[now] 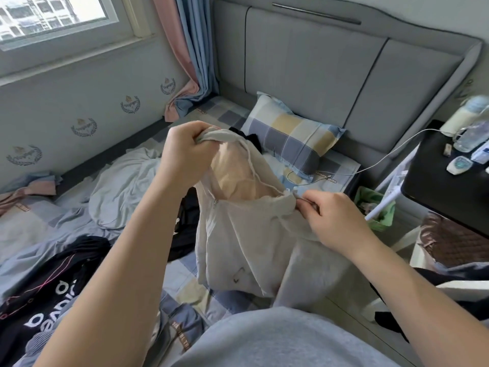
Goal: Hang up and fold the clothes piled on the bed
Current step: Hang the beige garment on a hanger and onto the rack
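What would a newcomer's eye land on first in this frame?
The pale grey garment held up in the centre, its opening bunched in the left grip at the top and pinched by the right grip lower right. Next, the black garment with white lettering on the bed at lower left, and the checked pillow by the grey headboard.

Bare forearms forward, left hand (185, 154) high, right hand (332, 221) lower, both pinching pale garment (238, 247).
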Demonstrator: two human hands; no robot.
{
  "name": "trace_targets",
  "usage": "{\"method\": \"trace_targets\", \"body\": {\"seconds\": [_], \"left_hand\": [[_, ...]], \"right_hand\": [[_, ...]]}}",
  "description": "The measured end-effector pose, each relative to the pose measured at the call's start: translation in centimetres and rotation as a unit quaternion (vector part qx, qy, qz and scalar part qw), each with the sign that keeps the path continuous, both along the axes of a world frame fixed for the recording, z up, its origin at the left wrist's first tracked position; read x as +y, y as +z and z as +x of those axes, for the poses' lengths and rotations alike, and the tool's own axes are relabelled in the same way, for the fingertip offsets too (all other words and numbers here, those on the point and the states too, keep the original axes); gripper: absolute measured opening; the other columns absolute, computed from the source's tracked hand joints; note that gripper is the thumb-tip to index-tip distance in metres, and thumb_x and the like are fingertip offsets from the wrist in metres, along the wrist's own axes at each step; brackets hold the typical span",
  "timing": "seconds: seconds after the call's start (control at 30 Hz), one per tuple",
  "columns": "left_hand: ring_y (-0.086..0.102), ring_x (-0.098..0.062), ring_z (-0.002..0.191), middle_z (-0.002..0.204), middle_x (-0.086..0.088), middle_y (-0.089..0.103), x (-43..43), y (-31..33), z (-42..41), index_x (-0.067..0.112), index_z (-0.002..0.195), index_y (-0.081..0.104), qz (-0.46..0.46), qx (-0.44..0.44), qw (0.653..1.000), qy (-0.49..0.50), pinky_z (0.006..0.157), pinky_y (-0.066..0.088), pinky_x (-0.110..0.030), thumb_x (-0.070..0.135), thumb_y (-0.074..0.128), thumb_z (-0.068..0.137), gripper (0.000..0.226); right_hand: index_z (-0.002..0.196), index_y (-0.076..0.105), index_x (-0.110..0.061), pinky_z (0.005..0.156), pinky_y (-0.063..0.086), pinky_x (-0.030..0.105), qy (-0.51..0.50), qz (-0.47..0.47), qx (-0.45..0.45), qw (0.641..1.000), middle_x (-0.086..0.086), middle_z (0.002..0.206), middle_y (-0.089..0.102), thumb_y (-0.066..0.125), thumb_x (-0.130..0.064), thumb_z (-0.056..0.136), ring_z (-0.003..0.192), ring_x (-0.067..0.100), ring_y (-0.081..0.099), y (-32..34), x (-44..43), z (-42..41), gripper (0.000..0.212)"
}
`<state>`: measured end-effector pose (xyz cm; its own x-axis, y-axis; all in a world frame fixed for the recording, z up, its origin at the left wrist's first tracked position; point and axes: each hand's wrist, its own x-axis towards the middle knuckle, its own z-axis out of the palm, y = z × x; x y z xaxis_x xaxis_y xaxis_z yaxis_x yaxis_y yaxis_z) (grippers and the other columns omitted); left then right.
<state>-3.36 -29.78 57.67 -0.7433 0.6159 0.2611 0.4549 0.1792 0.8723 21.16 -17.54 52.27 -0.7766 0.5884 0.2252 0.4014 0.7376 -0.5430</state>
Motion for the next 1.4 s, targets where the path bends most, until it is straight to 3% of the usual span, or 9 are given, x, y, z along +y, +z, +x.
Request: {"method": "trace_targets", "body": {"seconds": [0.2,0.33,0.43,0.6,0.7,0.83,0.9,1.03,1.4], "left_hand": [[0.054,-0.018,0.072,0.081,-0.019,0.062,-1.5,-1.5,0.6,0.003,0.092,0.068,-0.124,-0.103,0.976,-0.146,0.07,0.046,-0.038,0.021,0.073,0.09,0.019],[0.058,-0.027,0.075,0.086,-0.015,0.066,-1.3,-2.4,1.2,0.008,0.084,0.07,-0.078,-0.025,0.994,-0.065,0.073,0.05,-0.047,0.02,0.069,0.09,0.013],[0.059,-0.028,0.076,0.086,-0.018,0.065,-1.3,-2.4,1.7,0.01,0.083,0.071,-0.028,-0.032,0.992,-0.116,0.071,0.049,-0.045,0.025,0.07,0.09,0.016],[0.039,-0.021,0.131,0.129,0.014,0.055,-1.4,-2.7,1.6,0.032,0.115,0.066,-0.078,0.233,0.967,-0.06,0.11,0.026,-0.043,0.045,0.069,0.087,0.031],[0.059,-0.01,0.097,0.097,0.013,0.066,-1.1,-2.6,1.0,0.022,0.105,0.068,-0.09,0.255,0.951,-0.15,0.092,0.047,-0.038,0.038,0.065,0.091,0.022],[0.049,-0.007,0.065,0.07,0.01,0.056,-0.6,-2.6,2.4,0.015,0.085,0.066,0.009,0.221,0.967,-0.129,0.059,0.037,-0.019,0.019,0.07,0.091,0.008],[0.047,-0.005,0.062,0.069,0.018,0.054,-0.3,-2.5,3.0,0.024,0.083,0.061,0.042,0.194,0.974,-0.107,0.058,0.033,-0.015,0.021,0.068,0.091,0.011],[0.042,-0.002,0.059,0.065,0.024,0.05,0.7,-2.0,4.3,0.034,0.084,0.06,0.062,0.157,0.983,-0.071,0.057,0.031,-0.013,0.027,0.067,0.091,0.013],[0.055,-0.001,0.079,0.083,0.015,0.061,6.5,-0.5,16.3,0.018,0.104,0.076,0.073,0.19,0.959,-0.196,0.072,0.043,-0.014,0.02,0.065,0.097,0.013]], "right_hand": [[0.062,0.049,-0.022,0.052,0.03,0.022,-0.006,-0.179,0.175,0.968,-0.011,0.055,0.04,0.056,-0.028,0.098,0.054,0.005,0.036,-0.7,0.5,0.5,0.037],[0.06,0.049,-0.032,0.053,0.031,0.023,0.033,-0.224,0.174,0.958,-0.009,0.056,0.04,0.054,-0.028,0.096,0.055,0.006,0.037,-0.1,0.8,0.8,0.037],[0.06,0.047,-0.027,0.052,0.031,0.023,0.04,-0.232,0.177,0.956,-0.008,0.056,0.039,0.054,-0.026,0.096,0.055,0.007,0.037,-0.2,0.7,1.0,0.037],[0.06,0.046,-0.021,0.053,0.031,0.018,0.066,-0.237,0.196,0.949,-0.013,0.055,0.039,0.054,-0.016,0.098,0.054,0.005,0.037,0.1,1.0,1.6,0.04],[0.062,0.049,-0.006,0.053,0.031,0.023,0.06,-0.216,0.193,0.955,0.004,0.056,0.039,0.055,-0.018,0.098,0.054,0.016,0.037,0.0,1.3,2.1,0.039],[0.091,0.07,-0.011,0.066,0.047,0.019,0.013,-0.188,0.195,0.962,0.0,0.078,0.065,0.057,-0.029,0.098,0.072,0.014,0.059,0.3,2.4,4.1,0.023],[0.101,0.07,-0.025,0.073,0.05,0.017,-0.014,-0.205,0.198,0.958,-0.006,0.091,0.07,0.059,-0.036,0.097,0.083,0.01,0.063,0.2,3.2,6.1,0.017],[0.092,0.071,-0.033,0.066,0.044,0.017,-0.1,-0.212,0.202,0.951,-0.002,0.078,0.064,0.063,-0.035,0.097,0.073,0.003,0.056,-1.1,3.9,11.3,0.009],[0.08,0.069,-0.035,0.061,0.042,0.007,-0.338,-0.065,0.276,0.897,-0.014,0.069,0.067,0.069,-0.022,0.094,0.063,-0.002,0.058,0.5,1.3,26.1,0.019]]}}
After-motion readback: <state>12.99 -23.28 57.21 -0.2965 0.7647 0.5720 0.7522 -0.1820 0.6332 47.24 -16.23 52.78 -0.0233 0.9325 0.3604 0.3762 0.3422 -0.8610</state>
